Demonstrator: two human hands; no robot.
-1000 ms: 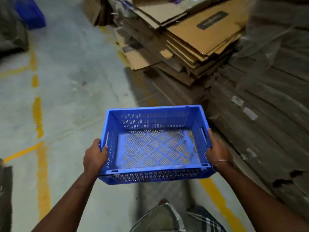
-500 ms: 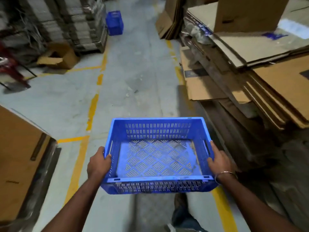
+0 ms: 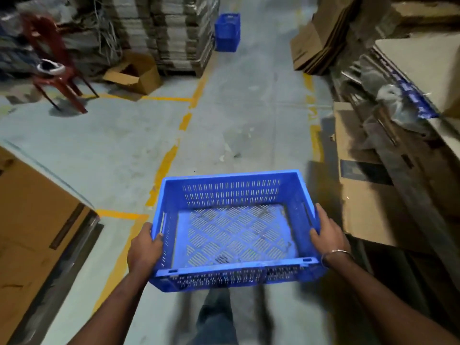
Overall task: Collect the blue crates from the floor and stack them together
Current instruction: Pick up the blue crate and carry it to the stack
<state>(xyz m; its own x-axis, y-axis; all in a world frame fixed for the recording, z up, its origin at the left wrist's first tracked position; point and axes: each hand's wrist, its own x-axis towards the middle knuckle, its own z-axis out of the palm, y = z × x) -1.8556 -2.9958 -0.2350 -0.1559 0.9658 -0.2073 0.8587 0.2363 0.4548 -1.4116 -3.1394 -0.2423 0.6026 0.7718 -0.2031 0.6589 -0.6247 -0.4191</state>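
Observation:
I carry an empty blue crate (image 3: 232, 195) with slotted walls and a lattice floor, held level at waist height over the aisle. My left hand (image 3: 144, 247) grips its left wall and my right hand (image 3: 328, 232), with a metal bangle on the wrist, grips its right wall. Far ahead down the aisle, a stack of blue crates (image 3: 227, 32) stands on the floor beside a tall pile of flat cardboard.
Flattened cardboard piles (image 3: 398, 135) line the right side. A large brown box (image 3: 32, 235) sits close on my left. Further left are a red plastic chair (image 3: 52, 63) and an open carton (image 3: 135, 73). Yellow lines (image 3: 164, 165) mark the grey concrete aisle.
My view has swung left and up the aisle, bringing the distant blue crates, the chair and the open carton into sight. Both hands keep the same grip on the crate.

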